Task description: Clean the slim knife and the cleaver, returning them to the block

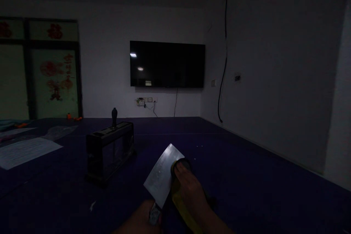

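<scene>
A cleaver (pixel 163 172) with a broad, shiny blade points up and away from me, tilted to the right. My left hand (pixel 141 218) is closed around its patterned handle at the bottom of the view. Against the right side of the blade, my right hand (pixel 190 186) presses a yellow-and-dark cloth (pixel 177 199), which hangs down below my fingers. Part of the blade is hidden behind the cloth. To the left stands a dark knife block (pixel 109 150) with see-through sides, and one dark knife handle (pixel 114 117) sticks up from its top.
The dim room holds a table with a purple-blue cover (pixel 233 175). Printed paper (pixel 29 150) and clear plastic wrap (pixel 60 131) lie at the left, near small orange items (pixel 74 117). A scrap (pixel 92 205) lies before the block. A television (pixel 167 64) hangs on the far wall.
</scene>
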